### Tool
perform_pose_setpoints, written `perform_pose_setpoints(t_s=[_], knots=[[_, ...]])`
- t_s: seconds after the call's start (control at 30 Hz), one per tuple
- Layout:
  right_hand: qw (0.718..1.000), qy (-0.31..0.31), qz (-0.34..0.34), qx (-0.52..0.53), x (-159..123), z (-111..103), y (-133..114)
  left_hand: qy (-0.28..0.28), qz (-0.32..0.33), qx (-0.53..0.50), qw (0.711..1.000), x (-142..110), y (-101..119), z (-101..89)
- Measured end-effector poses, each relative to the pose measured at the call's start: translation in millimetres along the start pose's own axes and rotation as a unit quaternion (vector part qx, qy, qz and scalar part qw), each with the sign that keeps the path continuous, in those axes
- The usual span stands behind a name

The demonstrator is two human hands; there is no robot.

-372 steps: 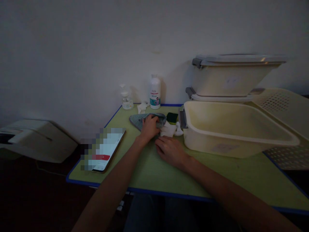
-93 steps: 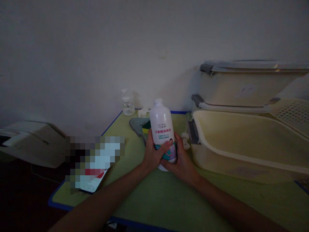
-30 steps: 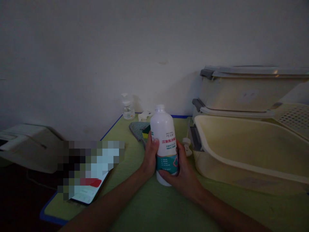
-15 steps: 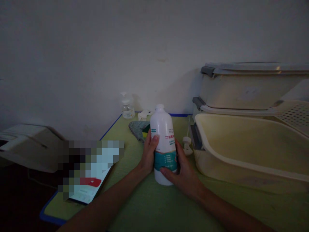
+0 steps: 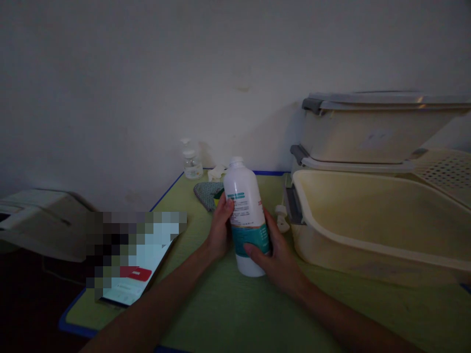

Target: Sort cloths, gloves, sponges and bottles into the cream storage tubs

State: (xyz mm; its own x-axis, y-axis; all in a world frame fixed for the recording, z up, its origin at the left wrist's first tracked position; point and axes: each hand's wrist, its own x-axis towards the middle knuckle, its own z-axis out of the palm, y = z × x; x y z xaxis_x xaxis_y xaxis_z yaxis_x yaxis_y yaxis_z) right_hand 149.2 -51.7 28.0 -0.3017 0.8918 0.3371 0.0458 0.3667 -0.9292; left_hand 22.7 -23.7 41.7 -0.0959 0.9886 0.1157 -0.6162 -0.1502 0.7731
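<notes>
A white bottle with a teal lower label and a white cap leans slightly to the left between my hands. My left hand is wrapped round its left side, thumb on the label. Lower down on the right, my right hand grips it with the thumb across the teal band. Behind the left hand lie a grey patterned cloth or mitt and a partly hidden green and yellow sponge. A white spray or pump head rests just right of the bottle.
A cream plastic bin stands at the right, with a lidded box behind. On the left lies a phone or tablet, partly pixelated. A clear pump bottle is near the wall. The green table has a blue edge.
The bottle has turned in my hands, so small print now faces me and the red lettering has moved to the right side. It also tilts more to the left.
</notes>
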Motion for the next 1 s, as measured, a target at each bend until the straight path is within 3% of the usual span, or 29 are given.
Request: perform_pose_setpoints(t_s=[0.17,0.5,0.77,1.0], knots=[[0.999,-0.003,0.029,0.038,-2,2,-3,0.006,0.037,0.08,0.996,0,-1,-5.1],[0.997,-0.037,0.023,0.071,-5,-1,-2,-0.04,0.07,0.077,0.994,-1,-2,-11.4],[0.996,-0.066,0.028,0.059,-2,0,0,0.024,0.074,0.05,0.996,-3,-1,-4.0],[0.998,-0.062,-0.002,0.023,-3,-1,0,0.024,0.084,0.042,0.995,-4,-1,-3.0]])
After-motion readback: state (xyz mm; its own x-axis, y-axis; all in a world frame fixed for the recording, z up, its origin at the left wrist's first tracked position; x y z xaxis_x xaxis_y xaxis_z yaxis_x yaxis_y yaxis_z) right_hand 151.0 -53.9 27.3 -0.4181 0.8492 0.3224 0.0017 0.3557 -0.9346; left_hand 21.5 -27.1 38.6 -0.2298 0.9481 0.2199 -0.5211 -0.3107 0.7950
